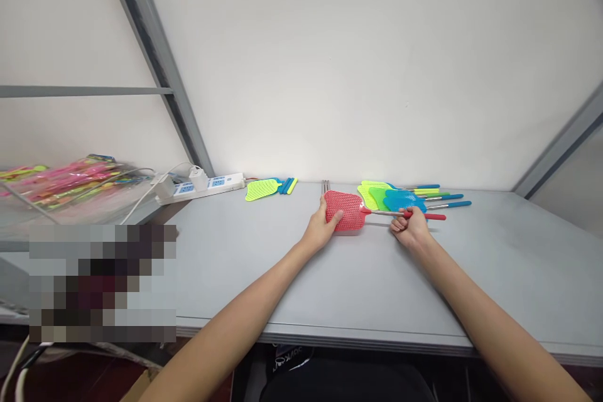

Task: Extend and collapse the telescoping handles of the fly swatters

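The red fly swatter is in both hands, just above the grey table. Its long side runs from 9 o'clock to 3 o'clock. The flat head with little holes points to 9, and the red grip points to 3, with a thin metal stick between them.

The left hand pinches the head, thumb on top. The right hand has its fingers curled in, holding the swatter where the stick meets the grip.

Near 10 o'clock, some silver rods poke out past the head. Near 1 o'clock, a blue swatter, a green swatter and a yellow swatter overlap, heads toward 9. Another yellow swatter lies near 10, its head toward 9, beside short blue and yellow grips. Farther that way are a white power strip and a clear bag of bright things. Near 7 o'clock, under the table edge, a dark wrapper has pale letters I cannot read.
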Demonstrator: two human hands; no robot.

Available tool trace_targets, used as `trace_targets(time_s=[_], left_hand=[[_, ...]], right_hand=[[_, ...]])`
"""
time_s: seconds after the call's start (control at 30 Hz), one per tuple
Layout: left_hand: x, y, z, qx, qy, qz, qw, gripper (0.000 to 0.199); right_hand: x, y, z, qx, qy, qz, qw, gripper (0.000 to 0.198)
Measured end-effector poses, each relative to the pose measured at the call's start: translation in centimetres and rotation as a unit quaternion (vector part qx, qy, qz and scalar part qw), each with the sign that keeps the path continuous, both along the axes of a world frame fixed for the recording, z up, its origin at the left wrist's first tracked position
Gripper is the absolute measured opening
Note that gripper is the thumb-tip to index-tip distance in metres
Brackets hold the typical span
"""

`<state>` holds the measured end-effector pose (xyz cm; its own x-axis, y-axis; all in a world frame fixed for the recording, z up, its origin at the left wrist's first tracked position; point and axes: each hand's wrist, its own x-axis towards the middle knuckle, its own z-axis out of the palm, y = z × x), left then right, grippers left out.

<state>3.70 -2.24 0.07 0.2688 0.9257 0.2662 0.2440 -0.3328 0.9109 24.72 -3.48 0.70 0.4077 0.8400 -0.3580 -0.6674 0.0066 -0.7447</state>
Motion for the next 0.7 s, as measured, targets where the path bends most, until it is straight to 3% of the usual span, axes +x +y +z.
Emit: trace_targets(time_s=[0.1,0.33,0.7], left_hand=[[0.2,0.3,-0.3,0.005,-0.027,0.033,0.999,0.046],[0.5,1.4,-1.6,-0.046,-0.040,0.113,0.992,0.034],[1.2,1.7,-1.3,-0.029,-0.001,-0.019,0.999,0.036]], right_hand=[[-0.1,0.2,-0.2,0.000,-0.004,0.001,1.000,0.020],[0.3,1.2,-0.5,-0.001,-0.030,0.021,0.999,0.019],[9.2,0.4,0.2,-0.021,-0.070,-0.006,0.997,0.025]])
